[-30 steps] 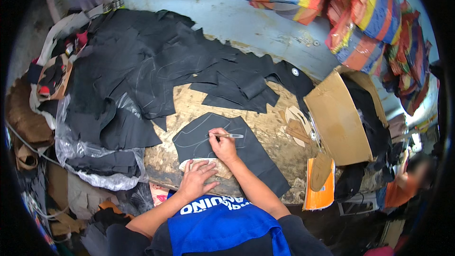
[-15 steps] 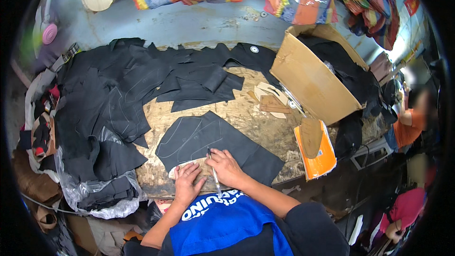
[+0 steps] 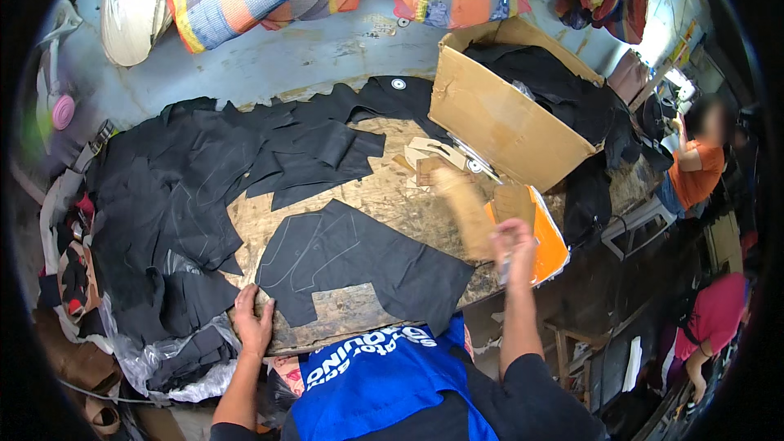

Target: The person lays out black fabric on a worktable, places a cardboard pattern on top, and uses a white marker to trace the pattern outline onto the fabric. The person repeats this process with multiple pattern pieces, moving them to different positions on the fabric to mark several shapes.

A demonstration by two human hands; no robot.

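A piece of black fabric [image 3: 392, 253] with pale traced outlines lies flat near the table's front edge, with a cut-out notch along its near side. At its left corner rests my left hand [image 3: 253, 322], fingers lying on the edge of the cloth and thumb apart. Off to the right, my right hand [image 3: 516, 249] is raised, its fingers closed on a tan template [image 3: 461, 211] that is smeared by motion. Something thin and pale shows by the right fingers, too blurred to name. Beneath that hand lie an orange packet [image 3: 555, 241] and a brown template [image 3: 514, 200].
Black fabric pieces [image 3: 163, 188] cover the table's left and back. A cardboard box [image 3: 510, 118] of dark cloth stands at back right, with small templates [image 3: 433, 149] beside it. Plastic-wrapped scraps [image 3: 192, 359] hang at front left. Another person [image 3: 698, 167] sits at far right.
My right hand has moved from the fabric to the right and now holds the tan template. My left hand has slid left to the fabric's corner. The view has shifted.
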